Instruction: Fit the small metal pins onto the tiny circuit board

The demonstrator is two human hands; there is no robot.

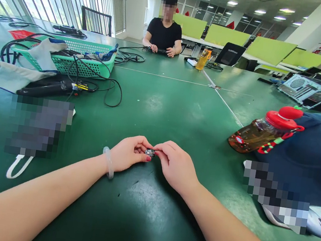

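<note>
Both hands, left [127, 153] and right [173, 163], pinch a small part [149, 152], possibly metal; basket [66, 62] holds cables, bottle [256, 135] amber liquid.

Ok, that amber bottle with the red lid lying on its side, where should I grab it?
Probably around the amber bottle body's middle, coming from above: it lies tilted on the table, its red lid resting against the dark blue cloth, so that end is crowded.
</note>
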